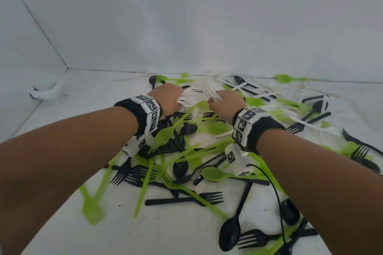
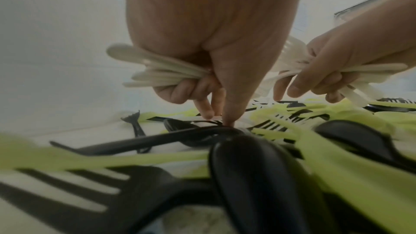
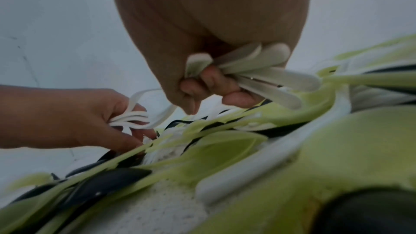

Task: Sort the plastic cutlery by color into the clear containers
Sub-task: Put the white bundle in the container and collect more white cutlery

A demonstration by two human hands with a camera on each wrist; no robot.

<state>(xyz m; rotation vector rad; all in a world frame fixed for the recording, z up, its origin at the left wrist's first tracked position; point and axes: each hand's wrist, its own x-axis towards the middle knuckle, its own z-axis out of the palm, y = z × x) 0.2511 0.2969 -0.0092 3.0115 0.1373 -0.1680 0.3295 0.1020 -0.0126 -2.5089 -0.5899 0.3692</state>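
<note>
White walls [image 1: 186,16] stand all around me, and the white table [image 1: 62,93] meets them in a corner on my left. The table has a big messy pile on it: green spoons [image 1: 215,174], black forks [image 1: 186,197] and black spoons [image 1: 230,232], all mixed up and lying on top of each other.

My left hand [image 1: 166,97] is squeezed tight around a bunch of white cutlery [image 2: 157,70]. The flat handle ends stick out one side of my fist. My thumb points down and its tip touches a black piece in the pile.

My right hand [image 1: 226,99] is just beside it, squeezed around another white bunch [image 3: 258,70]. The handles fan out past my curled fingers [image 3: 211,81].

More white forks [image 1: 215,83] lie in a heap at the back, near the wall. I cannot see any clear containers.
</note>
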